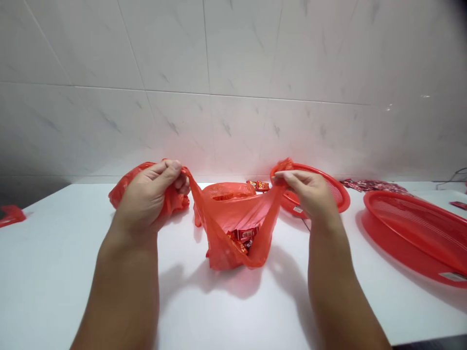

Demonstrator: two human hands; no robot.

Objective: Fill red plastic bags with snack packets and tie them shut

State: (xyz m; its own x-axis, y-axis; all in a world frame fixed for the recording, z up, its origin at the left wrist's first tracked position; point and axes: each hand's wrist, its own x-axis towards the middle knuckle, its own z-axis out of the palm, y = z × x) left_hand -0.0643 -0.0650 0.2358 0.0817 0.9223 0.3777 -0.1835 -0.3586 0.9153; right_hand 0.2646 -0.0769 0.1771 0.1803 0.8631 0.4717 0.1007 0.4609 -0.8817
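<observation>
A red plastic carrier bag (237,250) stands on a white table (54,287), pulled open by both hands, which are held apart on either side of it. The left hand (148,197) is clamped around the bag's left handle, with a loose bunch of red plastic (126,187) showing behind the fist. The right hand (304,192) pinches the right handle between thumb and fingers. Red wrapped sweets (241,235) lie inside the bag. Just behind the bag are a second red bag (228,190) and a few red packets (258,185). To the bag's right sit a red oval basket (321,177) and, farther off, a larger red oval basket (401,206). Red wrappers (372,184) lie behind the bag to the right, along a white tiled wall (233,87). A red object (10,215) lies well left of the bag.
</observation>
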